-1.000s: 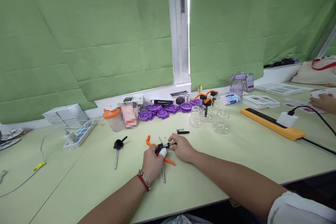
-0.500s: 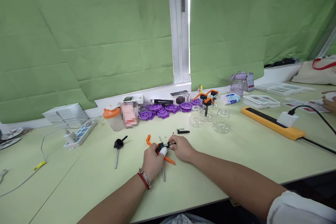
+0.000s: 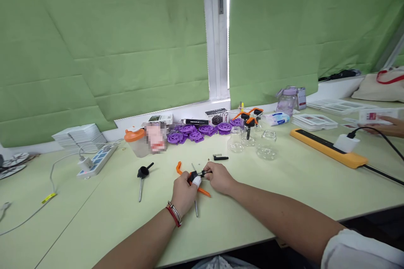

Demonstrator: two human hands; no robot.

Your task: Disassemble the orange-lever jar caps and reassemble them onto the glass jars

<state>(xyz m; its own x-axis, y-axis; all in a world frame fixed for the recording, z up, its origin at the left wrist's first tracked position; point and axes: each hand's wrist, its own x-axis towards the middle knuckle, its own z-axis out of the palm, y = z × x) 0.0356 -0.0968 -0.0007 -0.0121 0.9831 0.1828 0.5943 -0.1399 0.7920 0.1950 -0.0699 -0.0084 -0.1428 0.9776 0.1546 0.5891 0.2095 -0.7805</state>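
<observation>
My left hand (image 3: 184,192), with a white wrap on the thumb, is closed around a black fitting (image 3: 193,175). Orange bent arms (image 3: 204,192) stick out on both sides of this hand, and a thin metal rod (image 3: 196,209) shows below it. My right hand (image 3: 220,178) pinches a small black end piece (image 3: 207,172), which meets the fitting along a short metallic section; its exact kind is hidden by the fingers. Just beyond lies a small black brush (image 3: 220,157) with pale bristles. Left of my hands rests a black cup-shaped part (image 3: 144,172) with a metal rod.
Clear jars (image 3: 266,150) stand at the back right, some topped with black-and-orange cranked lids (image 3: 250,121). Purple plastic parts (image 3: 195,135) are piled at the back. A yellow power strip (image 3: 328,148) lies right, a white one (image 3: 97,162) left. A co-worker's hand (image 3: 391,128) is far right.
My two hands stay in nearly the same place on the black fitting. At the far right, the co-worker's hand has shifted and a white-and-red printed item now shows under it.
</observation>
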